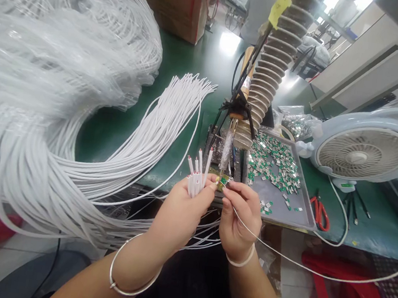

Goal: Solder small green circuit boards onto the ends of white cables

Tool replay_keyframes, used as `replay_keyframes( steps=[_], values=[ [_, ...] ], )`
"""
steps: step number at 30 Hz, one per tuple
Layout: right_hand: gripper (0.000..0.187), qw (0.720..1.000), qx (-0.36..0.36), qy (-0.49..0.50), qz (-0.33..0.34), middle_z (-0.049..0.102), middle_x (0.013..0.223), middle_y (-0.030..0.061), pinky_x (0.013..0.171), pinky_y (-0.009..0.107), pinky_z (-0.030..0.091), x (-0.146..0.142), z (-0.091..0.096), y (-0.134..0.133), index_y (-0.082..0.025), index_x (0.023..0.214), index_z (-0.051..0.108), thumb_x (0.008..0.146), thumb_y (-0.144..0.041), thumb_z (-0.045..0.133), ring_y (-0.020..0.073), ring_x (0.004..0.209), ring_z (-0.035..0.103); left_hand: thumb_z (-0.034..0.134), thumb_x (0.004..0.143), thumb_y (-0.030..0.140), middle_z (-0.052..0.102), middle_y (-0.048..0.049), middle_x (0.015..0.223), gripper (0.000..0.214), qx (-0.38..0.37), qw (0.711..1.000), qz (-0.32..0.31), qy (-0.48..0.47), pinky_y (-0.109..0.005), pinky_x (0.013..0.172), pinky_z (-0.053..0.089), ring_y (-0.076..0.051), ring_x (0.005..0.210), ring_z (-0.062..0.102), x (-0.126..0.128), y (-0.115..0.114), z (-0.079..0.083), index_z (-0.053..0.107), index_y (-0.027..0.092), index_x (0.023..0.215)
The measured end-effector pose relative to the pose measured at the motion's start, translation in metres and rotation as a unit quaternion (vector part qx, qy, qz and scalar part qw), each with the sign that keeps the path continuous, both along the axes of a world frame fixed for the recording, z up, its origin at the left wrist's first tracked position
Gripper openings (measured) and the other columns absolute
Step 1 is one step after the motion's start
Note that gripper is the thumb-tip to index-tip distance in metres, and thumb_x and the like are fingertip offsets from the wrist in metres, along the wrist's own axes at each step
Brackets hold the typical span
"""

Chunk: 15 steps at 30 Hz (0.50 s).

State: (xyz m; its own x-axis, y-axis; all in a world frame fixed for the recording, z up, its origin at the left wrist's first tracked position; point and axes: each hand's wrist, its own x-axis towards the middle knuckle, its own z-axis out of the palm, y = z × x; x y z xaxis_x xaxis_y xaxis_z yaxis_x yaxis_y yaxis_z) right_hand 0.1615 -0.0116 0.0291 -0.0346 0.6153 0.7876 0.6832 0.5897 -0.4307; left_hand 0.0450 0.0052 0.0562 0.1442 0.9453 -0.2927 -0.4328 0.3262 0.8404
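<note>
My left hand (181, 213) is shut around a small bunch of white cables (195, 180), whose stripped, red-marked ends point upward. My right hand (240, 220) pinches a thin white cable (281, 248) between thumb and finger, close to a small green circuit board (223, 183) in a bench fixture. Just above that board, a soldering iron (226, 150) stands clamped upright in a stand. My fingertips of both hands nearly meet at the board, and the exact contact point is partly hidden by them.
A large heap of white cables (48, 77) fills the bench's left side. A grey tray (278, 200) of small green parts sits to the right, beyond it a white fan (361, 152), red-handled cutters (319, 213), and a ribbed grey duct (270, 66). A cardboard box (173, 1) stands behind.
</note>
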Motion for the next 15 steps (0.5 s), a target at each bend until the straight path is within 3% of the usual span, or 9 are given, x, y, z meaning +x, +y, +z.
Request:
replay_keyframes(
  steps=[15],
  values=[
    [0.03,1.0,-0.013,0.004,0.011,0.058,0.101,0.0083,0.078,0.038,0.056,-0.0007,0.0006,-0.0012,-0.024,0.11,0.059,0.084,-0.01,0.052,0.0191,0.094,0.061,0.061,0.074,0.024,0.035,0.0103,0.046,0.013,-0.01,1.0,0.003,-0.008,-0.016,0.039,0.019,-0.004,0.04,0.025,0.0001,-0.0004,0.0012,0.057,0.015,0.083]
  ],
)
